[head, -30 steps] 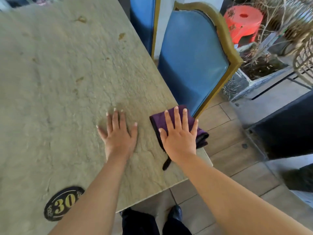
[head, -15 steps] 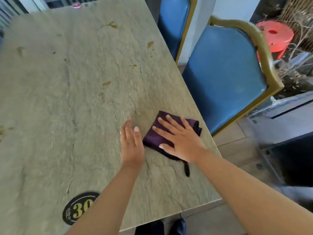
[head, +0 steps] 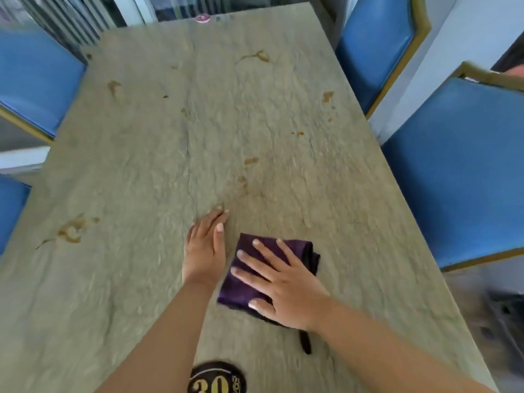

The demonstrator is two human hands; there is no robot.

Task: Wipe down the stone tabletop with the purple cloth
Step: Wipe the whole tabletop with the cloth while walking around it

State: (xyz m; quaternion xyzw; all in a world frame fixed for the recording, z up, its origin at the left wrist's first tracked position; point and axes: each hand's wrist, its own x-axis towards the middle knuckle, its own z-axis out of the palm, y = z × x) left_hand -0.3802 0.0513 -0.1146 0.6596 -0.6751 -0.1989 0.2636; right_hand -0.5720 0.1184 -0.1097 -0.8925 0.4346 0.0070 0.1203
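The folded purple cloth (head: 243,282) lies flat on the grey-green stone tabletop (head: 147,171), near its front middle. My right hand (head: 280,282) presses down on the cloth with fingers spread, palm covering its right half. A dark loop of the cloth sticks out toward me below the wrist. My left hand (head: 205,248) rests flat on the stone just left of the cloth, fingers together, holding nothing. Several brown stains mark the tabletop, at the left (head: 72,229), the middle (head: 251,160) and the far right (head: 327,96).
Blue padded chairs with gold frames stand around the table: two on the right (head: 459,177), (head: 374,43), two on the left (head: 34,78). A black round badge reading 30 (head: 217,378) sits at the front edge. A small pink object (head: 203,18) lies at the far edge.
My right hand has slid the cloth from the table's right edge leftward toward the middle. My left hand stayed flat beside it. The view has swung left and shows more of the tabletop.
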